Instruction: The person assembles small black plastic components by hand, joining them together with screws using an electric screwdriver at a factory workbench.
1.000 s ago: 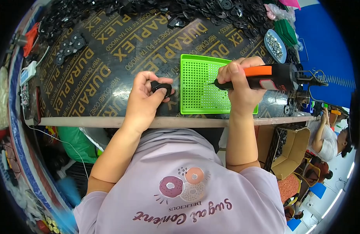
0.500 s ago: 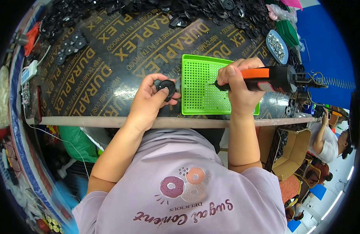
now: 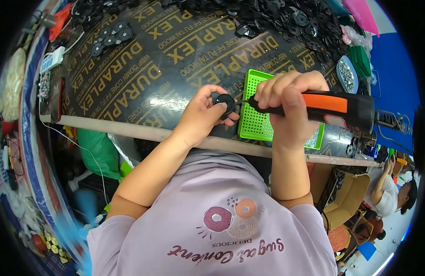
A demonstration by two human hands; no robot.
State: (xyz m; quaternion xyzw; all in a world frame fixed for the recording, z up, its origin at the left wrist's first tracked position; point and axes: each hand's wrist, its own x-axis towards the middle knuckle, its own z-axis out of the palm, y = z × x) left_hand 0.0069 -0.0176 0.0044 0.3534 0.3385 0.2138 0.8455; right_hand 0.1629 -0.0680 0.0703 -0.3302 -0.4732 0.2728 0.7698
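Observation:
Pinched in my left hand [image 3: 201, 115] is a round black plastic part [image 3: 224, 105], thumb on its face and fingers behind. My right hand [image 3: 290, 99] is wrapped round a black and orange electric screwdriver [image 3: 334, 105], held almost level with its bit pointing left. The thin bit reaches the right edge of the round part; whether it touches cannot be made out. Beneath the screwdriver and my right hand lies a green perforated tray [image 3: 256, 125], partly hidden by them.
Black plastic parts [image 3: 297, 20] are heaped along the table's far side, with a small group [image 3: 112, 37] at the far left. A blue dish of small metal pieces [image 3: 347, 73] stands at the right. A coiled cord trails from the screwdriver. Another person [image 3: 385, 193] sits at far right.
The screwdriver's bit and the round part have come together; before, they were apart, with the bit over the tray. The whole view has also shifted and tilted slightly.

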